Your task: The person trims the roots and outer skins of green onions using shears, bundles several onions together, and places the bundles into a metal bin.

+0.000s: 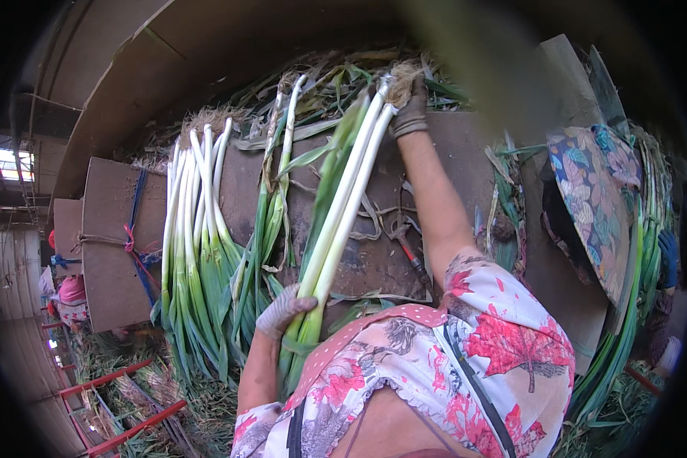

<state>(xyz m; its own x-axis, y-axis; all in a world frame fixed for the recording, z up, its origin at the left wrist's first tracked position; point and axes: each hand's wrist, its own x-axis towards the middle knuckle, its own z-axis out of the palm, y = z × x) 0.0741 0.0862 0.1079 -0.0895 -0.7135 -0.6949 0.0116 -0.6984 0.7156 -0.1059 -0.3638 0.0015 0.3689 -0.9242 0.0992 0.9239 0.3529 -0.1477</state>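
Two long peeled leeks or green onions [352, 186] lie slanted across my front, white shafts up and green leaves down by my body. My left hand [284, 312], in a pale knit glove, grips them low, where white turns green. My right hand [411, 109], in a darker dirty glove, is at their rooted top end, partly hidden behind the roots. Left of them, two thinner stalks [288, 126] lie on the brown board [338, 240]. Further left rests a row of peeled white stalks [192, 200] with roots at the far edge.
Stripped leaves [343, 80] are heaped beyond the board. A red-handled tool [406, 246] lies on the board amid dry strips. At right sits someone in a floral garment [592, 200], with a blue-gloved hand [668, 257] and more stalks [652, 177]. Red metal rails [137, 429] stand at lower left. A blurred shape crosses the upper right.
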